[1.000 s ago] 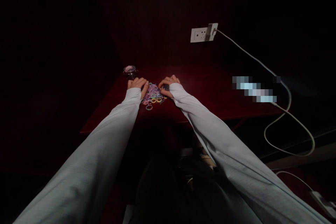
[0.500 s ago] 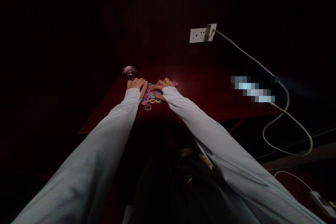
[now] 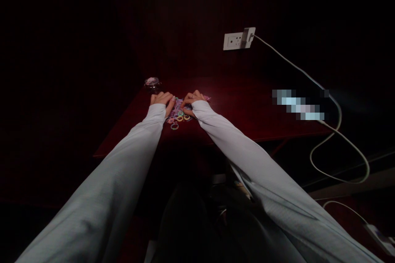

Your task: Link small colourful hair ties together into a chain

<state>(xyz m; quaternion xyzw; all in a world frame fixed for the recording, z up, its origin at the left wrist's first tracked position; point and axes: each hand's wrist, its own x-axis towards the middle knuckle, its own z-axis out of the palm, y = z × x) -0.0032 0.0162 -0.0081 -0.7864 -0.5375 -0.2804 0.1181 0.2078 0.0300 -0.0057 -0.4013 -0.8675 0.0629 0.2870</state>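
A heap of small coloured elastic hair ties lies on the dark red table, mostly purple, with green, yellow and pink ones at its near side. One bluish hair tie is at the edge nearest me. At the heap's left side rests my left hand, open, thumb apart from the fingers. My right hand is at the right side, index finger and thumb bent together over the heap; anything between the tips is too small to make out. Behind my left hand stands a clear jar with something pinkish at its top.
The dark red table ends at a near edge below my forearms. A white wall socket holds a plug, whose white cable loops down on the right past a pixelated object. A power strip lies low at right.
My right thumb and index finger have come closer together and drawn slightly right, showing more of the heap. My left hand has hardly moved.
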